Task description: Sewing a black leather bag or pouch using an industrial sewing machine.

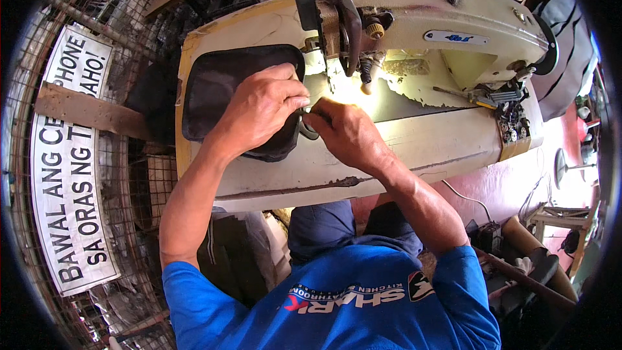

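Note:
A dark fabric piece (217, 81) with a raised, rounded border, like a bag panel or pouch, lies on the sewing machine's left bed. Over its right side is my left hand (265, 104), thumb and fingers closed together. My right hand (346, 131) meets it at the fabric's right edge, its fingers pinched. A tiny pale bit (306, 109) shows between the fingertips; what it is I cannot make out. Just below curves a grey loop (310, 132) at the fabric's edge. The sewing machine's needle area (331, 81) is close by, lit by a bright lamp.
The sewing machine (414, 3) spans the far side of the worn table (414, 139). A screwdriver (473, 98) and several bobbins and metal parts (512, 123) lie at the right end. Wire mesh with a white sign (71, 220) stands at the left.

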The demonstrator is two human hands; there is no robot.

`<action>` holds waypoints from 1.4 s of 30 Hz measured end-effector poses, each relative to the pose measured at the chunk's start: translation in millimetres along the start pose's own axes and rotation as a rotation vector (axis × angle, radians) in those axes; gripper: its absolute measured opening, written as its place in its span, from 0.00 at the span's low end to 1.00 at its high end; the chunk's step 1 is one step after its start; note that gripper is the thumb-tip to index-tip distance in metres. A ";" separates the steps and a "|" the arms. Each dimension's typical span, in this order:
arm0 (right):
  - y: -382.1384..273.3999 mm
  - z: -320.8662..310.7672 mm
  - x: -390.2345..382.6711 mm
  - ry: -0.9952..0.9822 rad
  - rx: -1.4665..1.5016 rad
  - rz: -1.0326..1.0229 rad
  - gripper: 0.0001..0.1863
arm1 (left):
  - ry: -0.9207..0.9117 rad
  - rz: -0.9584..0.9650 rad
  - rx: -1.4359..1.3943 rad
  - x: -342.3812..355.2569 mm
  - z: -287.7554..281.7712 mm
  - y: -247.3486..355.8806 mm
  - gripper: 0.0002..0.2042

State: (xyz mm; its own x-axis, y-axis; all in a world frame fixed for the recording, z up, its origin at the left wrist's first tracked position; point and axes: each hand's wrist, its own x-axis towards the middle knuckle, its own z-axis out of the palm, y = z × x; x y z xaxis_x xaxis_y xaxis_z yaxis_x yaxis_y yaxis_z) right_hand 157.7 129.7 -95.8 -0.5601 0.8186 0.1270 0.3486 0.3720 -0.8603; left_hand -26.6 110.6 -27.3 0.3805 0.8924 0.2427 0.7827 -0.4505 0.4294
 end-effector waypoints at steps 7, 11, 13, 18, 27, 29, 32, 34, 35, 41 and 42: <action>17.2 -26.3 -73.6 -0.115 0.136 0.016 0.15 | -0.166 0.082 0.413 7.1 7.4 18.9 0.11; 18.7 -26.1 -82.8 -0.083 0.154 0.075 0.15 | -0.226 0.243 0.627 4.8 15.0 26.6 0.05; 22.4 -24.4 -80.8 -0.062 0.114 -0.017 0.16 | -0.240 0.249 0.614 6.4 14.6 29.9 0.04; 14.7 -18.5 -68.9 -0.066 0.140 0.041 0.16 | -0.312 0.268 0.678 18.1 2.7 21.5 0.04; 4.8 16.5 -51.2 0.040 0.362 0.176 0.17 | -0.211 0.090 0.354 19.6 -4.8 4.4 0.08; 7.4 23.7 -44.9 0.138 0.400 0.186 0.17 | -0.209 0.105 0.363 21.2 -6.1 5.7 0.08; 10.0 31.9 -29.2 0.161 0.422 0.177 0.16 | -0.196 0.137 0.366 22.6 -4.2 1.7 0.08; 15.1 38.2 -18.9 0.174 0.411 0.140 0.16 | -0.185 0.152 0.368 23.3 -5.4 2.6 0.08; 15.9 39.7 -14.8 0.187 0.398 0.107 0.16 | -0.185 0.152 0.370 24.2 -6.0 4.2 0.08; 14.3 26.0 -7.8 0.002 0.338 0.039 0.13 | -0.072 0.102 0.301 24.6 -7.0 0.8 0.12; 12.8 16.9 -14.7 -0.002 0.338 0.036 0.13 | -0.008 -0.021 0.192 20.2 -13.2 1.2 0.14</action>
State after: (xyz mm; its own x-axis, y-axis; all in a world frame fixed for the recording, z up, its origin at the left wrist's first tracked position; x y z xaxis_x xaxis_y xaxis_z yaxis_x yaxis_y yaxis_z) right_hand 157.7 115.0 -117.1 -0.5537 0.8275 0.0924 0.0995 0.1759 -0.9794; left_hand -24.5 127.8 -10.5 0.3665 0.9021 0.2280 0.8698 -0.4192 0.2603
